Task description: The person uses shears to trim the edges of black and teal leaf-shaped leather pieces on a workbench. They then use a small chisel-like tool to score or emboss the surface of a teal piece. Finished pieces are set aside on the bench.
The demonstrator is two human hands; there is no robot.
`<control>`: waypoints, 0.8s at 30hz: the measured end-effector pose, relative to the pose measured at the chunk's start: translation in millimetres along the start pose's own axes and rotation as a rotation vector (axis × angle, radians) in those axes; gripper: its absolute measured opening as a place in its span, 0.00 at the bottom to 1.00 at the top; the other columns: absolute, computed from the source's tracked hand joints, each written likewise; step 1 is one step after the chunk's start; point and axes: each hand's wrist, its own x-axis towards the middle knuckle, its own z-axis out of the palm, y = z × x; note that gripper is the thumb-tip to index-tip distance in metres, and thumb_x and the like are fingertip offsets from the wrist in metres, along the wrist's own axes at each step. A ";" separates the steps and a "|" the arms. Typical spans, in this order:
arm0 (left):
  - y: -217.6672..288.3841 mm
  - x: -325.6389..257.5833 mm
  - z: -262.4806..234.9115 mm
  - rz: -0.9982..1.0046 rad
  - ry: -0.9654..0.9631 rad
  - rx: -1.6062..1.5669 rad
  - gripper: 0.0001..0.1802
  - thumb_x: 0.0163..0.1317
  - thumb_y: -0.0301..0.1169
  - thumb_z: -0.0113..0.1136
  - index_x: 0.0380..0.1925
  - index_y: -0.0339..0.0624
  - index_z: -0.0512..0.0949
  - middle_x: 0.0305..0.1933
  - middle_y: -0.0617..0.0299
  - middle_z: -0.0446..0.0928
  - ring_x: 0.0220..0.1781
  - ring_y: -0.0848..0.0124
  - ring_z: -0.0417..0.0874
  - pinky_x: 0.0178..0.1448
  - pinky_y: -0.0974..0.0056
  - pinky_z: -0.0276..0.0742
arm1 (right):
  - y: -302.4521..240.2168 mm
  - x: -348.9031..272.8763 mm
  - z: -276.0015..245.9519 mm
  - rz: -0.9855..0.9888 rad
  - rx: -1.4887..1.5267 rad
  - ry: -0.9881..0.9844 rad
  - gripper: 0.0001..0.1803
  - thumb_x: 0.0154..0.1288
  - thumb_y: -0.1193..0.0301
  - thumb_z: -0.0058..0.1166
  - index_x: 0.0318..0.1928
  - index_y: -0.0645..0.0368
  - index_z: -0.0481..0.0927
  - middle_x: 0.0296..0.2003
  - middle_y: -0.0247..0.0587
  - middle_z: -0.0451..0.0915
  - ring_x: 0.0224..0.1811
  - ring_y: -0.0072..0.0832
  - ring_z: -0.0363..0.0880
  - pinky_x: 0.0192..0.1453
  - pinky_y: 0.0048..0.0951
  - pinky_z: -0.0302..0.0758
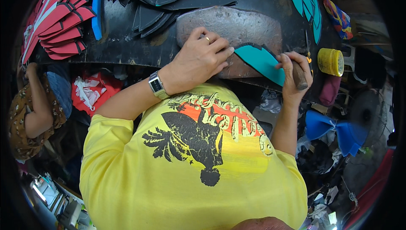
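A teal piece (261,63), probably light, bendable and best held by its edges, lies over a brown slab (228,23), right of center; the left hand (205,54) meets its tip, fingers curled, pinch unclear; the right hand (294,75) grips a wooden handle (300,78).

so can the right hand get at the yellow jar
Probably yes: the yellow jar is close by the right hand, only a small orange item between, but the wooden handle in its grip might need setting down first.
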 end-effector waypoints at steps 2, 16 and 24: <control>0.2 -2.3 -2.6 -0.019 -0.028 -0.052 0.21 0.59 0.37 0.67 0.52 0.47 0.82 0.51 0.59 0.77 0.55 0.62 0.77 0.64 0.54 0.65 | 5.6 5.8 -25.7 -0.109 -0.443 0.040 0.09 0.63 0.75 0.66 0.42 0.61 0.81 0.33 0.37 0.83 0.36 0.23 0.83 0.41 0.25 0.76; 37.4 9.8 22.1 0.148 -0.145 -0.361 0.35 0.54 0.36 0.72 0.61 0.37 0.72 0.64 0.54 0.71 0.67 0.60 0.70 0.71 0.55 0.64 | 60.1 13.3 -63.4 0.029 -1.024 0.097 0.14 0.62 0.65 0.64 0.44 0.54 0.76 0.39 0.46 0.82 0.43 0.50 0.81 0.44 0.45 0.75; 41.2 4.7 27.9 0.102 -0.169 -0.265 0.39 0.55 0.40 0.71 0.67 0.42 0.68 0.70 0.56 0.67 0.72 0.60 0.65 0.74 0.54 0.59 | 69.4 21.1 -69.2 -0.006 -1.074 0.121 0.18 0.61 0.59 0.65 0.44 0.56 0.76 0.39 0.48 0.82 0.42 0.52 0.82 0.43 0.48 0.75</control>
